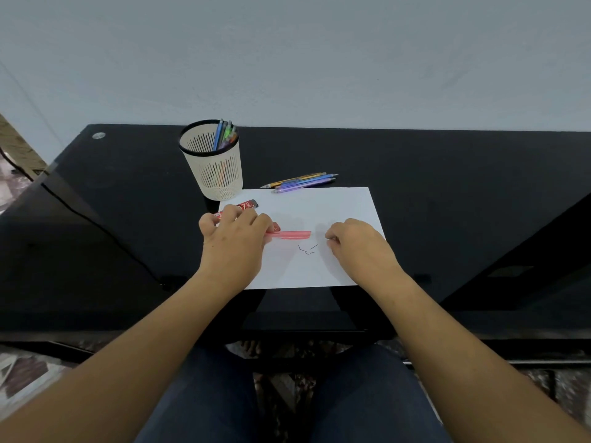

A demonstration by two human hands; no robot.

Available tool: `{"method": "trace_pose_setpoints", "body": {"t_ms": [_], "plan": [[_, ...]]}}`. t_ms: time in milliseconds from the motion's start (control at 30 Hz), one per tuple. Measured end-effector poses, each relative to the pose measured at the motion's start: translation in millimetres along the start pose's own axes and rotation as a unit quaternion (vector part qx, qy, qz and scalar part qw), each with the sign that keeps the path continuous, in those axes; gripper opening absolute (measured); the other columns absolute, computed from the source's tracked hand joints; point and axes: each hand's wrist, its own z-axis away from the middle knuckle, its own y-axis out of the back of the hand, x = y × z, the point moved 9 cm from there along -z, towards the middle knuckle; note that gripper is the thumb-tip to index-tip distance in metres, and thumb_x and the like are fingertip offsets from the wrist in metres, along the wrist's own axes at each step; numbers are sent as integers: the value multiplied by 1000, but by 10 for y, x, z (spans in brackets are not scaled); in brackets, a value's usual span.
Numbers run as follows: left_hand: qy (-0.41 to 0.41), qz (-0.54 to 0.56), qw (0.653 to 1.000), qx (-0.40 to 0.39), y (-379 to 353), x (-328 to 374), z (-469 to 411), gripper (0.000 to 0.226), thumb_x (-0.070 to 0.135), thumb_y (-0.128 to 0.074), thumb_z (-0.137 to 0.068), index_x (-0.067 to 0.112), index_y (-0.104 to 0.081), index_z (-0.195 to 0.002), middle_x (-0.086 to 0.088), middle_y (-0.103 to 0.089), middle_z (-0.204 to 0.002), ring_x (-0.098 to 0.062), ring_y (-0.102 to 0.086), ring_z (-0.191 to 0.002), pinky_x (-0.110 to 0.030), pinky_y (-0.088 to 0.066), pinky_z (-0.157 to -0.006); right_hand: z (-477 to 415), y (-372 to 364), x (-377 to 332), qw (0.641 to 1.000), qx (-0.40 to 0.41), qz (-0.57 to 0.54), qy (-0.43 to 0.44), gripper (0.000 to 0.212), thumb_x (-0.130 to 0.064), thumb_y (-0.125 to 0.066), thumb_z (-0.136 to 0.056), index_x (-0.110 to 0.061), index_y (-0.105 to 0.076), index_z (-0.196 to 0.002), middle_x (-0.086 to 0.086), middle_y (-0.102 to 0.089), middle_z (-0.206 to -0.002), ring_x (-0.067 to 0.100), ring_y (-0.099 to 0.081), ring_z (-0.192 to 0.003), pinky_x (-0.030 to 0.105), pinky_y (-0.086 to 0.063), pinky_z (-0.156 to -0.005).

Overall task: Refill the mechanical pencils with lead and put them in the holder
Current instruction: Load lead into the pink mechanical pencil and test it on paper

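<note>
Red pencil (292, 234) grasped in the left hand (235, 244) over white paper (345, 203) on a black surface (447, 187).
Left fingers (256, 219) curl round one end; the blurred barrel points toward the right hand (355, 247), whose fingers are curled, and I cannot tell whether they pinch anything. Short leads (307, 249) lie on the paper between both sets of fingers. A lead case (248, 205) lies partly under the left fingers. Beyond stand the holder (214, 167) and loose pencils (303, 181) beside it.
</note>
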Motion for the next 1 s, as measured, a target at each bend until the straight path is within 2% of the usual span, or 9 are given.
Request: {"method": "trace_pose_setpoints", "body": {"t_ms": [133, 400, 700, 1000], "plan": [[-5, 3, 1000, 13, 28, 4, -3, 17, 32, -50, -97, 34, -59, -111, 12, -59, -115, -18, -44, -114, -39, -17, -86, 6, 40, -9, 999, 14, -48, -8, 24, -8, -45, -92, -14, -63, -106, 2, -64, -100, 21, -57, -91, 33, -50, -79], [2, 6, 1000, -5, 40, 10, -12, 19, 33, -48, -98, 37, -56, -115, 15, -57, -121, -15, -40, -118, -39, -19, -88, 91, 240, -168, 987, 68, -141, 44, 8, -14, -57, -93, -15, -64, -96, -2, -67, -93, 16, -60, -84, 28, -51, -76], [6, 5, 1000, -8, 86, -28, -24, 19, 32, -46, -99, 38, -53, -115, 16, -57, -120, -14, -39, -115, -38, -18, -85, 116, 296, -202, 982, 84, -165, 42, 9, -14, -56, -94, -15, -64, -98, 1, -68, -93, 17, -62, -84, 32, -53, -78], [1, 12, 1000, 8, 101, -40, -2, 17, 30, -47, -98, 36, -57, -111, 16, -60, -111, -15, -44, -109, -37, -14, -81, 145, 317, -215, 979, 111, -165, 47, 9, -15, -57, -94, -14, -64, -98, -1, -69, -92, 14, -60, -81, 23, -50, -72]]}}
